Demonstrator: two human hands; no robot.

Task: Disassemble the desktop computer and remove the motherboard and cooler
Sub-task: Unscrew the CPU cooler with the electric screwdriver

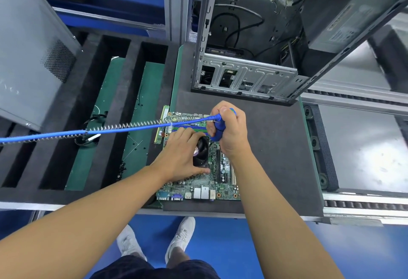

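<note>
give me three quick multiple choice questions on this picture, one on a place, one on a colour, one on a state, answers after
1. The motherboard lies:
A. on the mat in front of the case
B. inside the case
C. on a chair

2. The cable of the screwdriver is:
A. red
B. yellow
C. blue

3. The right hand is:
A. flat on the mat
B. gripping the screwdriver
C. holding a hammer

Answers:
1 A, the board sits on the dark mat with the open case behind it.
2 C, a blue cable runs left from the tool.
3 B, its fingers curl round the blue handle.
</note>
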